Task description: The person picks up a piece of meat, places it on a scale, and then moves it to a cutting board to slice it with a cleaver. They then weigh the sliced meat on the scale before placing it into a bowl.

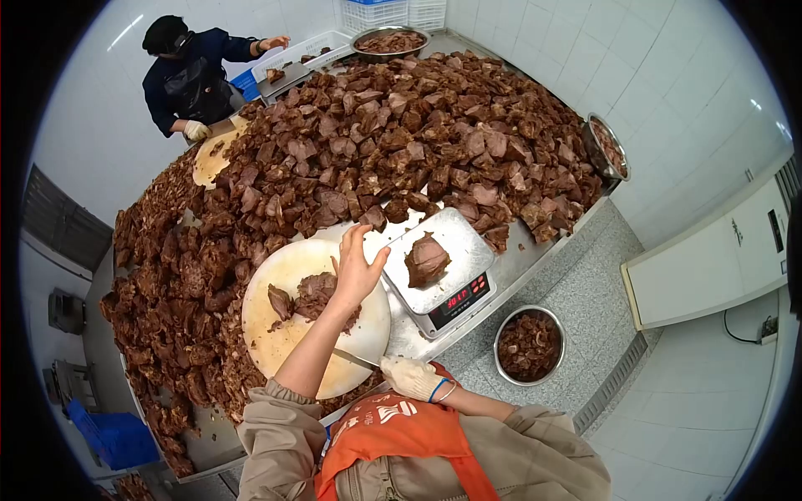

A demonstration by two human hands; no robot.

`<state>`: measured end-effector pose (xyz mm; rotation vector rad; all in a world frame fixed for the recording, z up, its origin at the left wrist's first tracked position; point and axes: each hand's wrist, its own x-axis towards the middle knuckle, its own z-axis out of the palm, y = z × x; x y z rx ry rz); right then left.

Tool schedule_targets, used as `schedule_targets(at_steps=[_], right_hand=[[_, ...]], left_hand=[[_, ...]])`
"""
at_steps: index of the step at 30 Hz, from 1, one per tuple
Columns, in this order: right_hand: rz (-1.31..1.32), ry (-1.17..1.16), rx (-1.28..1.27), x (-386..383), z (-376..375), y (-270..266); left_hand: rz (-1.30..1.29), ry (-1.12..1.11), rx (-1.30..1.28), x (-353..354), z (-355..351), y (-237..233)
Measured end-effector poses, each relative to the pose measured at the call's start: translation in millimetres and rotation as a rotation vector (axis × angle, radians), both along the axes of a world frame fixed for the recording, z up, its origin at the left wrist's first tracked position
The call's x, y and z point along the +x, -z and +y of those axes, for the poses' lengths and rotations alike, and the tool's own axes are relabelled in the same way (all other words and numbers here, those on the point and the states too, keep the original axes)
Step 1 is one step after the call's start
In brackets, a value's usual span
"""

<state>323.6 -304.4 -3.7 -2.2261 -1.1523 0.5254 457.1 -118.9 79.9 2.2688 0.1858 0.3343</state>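
Observation:
My bare left hand (359, 269) is open, fingers spread, over the right part of a round cutting board (263, 355) and at the left edge of a digital scale (470, 238). A chunk of cooked brown meat (427, 260) sits on the scale's metal plate, and red digits glow on its display. My right hand (413, 378), in a pale knit glove, is closed on the handle of a knife (354, 359). Its blade points left across the board's near edge. More pieces of meat (316, 294) lie on the board, partly hidden behind my left forearm.
A large heap of meat chunks (376, 142) covers the metal table. Steel bowls of meat stand on the floor (530, 346), at the table's right corner (607, 148) and at the back (389, 43). At the far left, a gloved co-worker (196, 75) holds a blade beside another board (209, 164).

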Motion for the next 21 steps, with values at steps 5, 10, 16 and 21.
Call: schedule_targets(at_steps=[5, 10, 16, 21], right_hand=[[0.039, 0.030, -0.021, -3, -6, 4], [-0.027, 0.026, -0.006, -2, -14, -3], [0.031, 0.081, 0.043, -4, -22, 9], [0.055, 0.085, -0.060, 4, -24, -1]], left_hand=[[0.245, 0.361, 0.015, 24, -20, -16], [0.278, 0.717, 0.767, 51, -49, -27], [0.194, 0.969, 0.692, 74, -44, -13], [0.394, 0.835, 0.343, 50, -23, -8]])
